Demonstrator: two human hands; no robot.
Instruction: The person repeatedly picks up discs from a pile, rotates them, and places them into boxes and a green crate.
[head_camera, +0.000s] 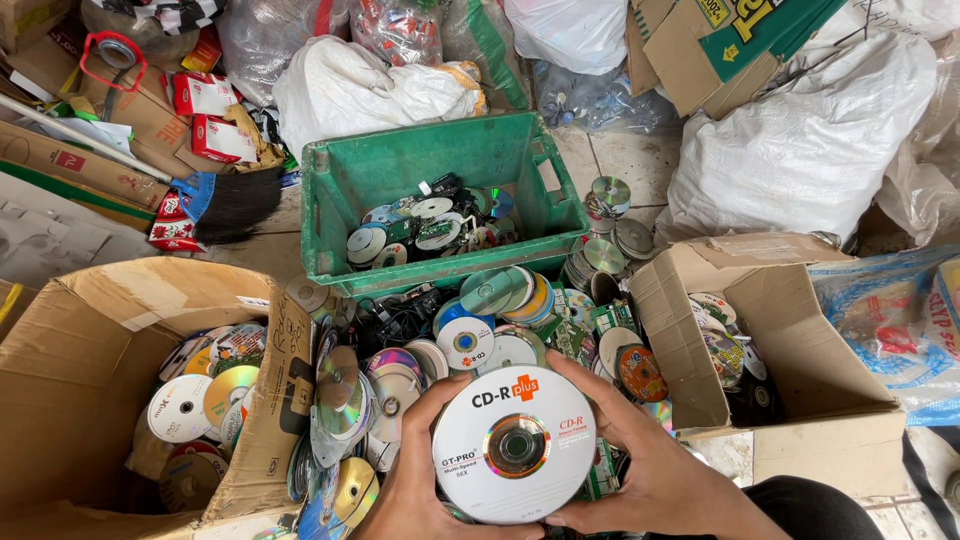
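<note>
Discs in a white-topped stack sit low in the head view, held between the left hand and right hand, both wrapped around the edges. Loose discs lie below. Gripping the rims evenly should keep the stack from sliding.

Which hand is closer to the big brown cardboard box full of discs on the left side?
The left hand. It grips the white disc just beside the big brown cardboard box; the right hand is across the disc, farther away.
</note>
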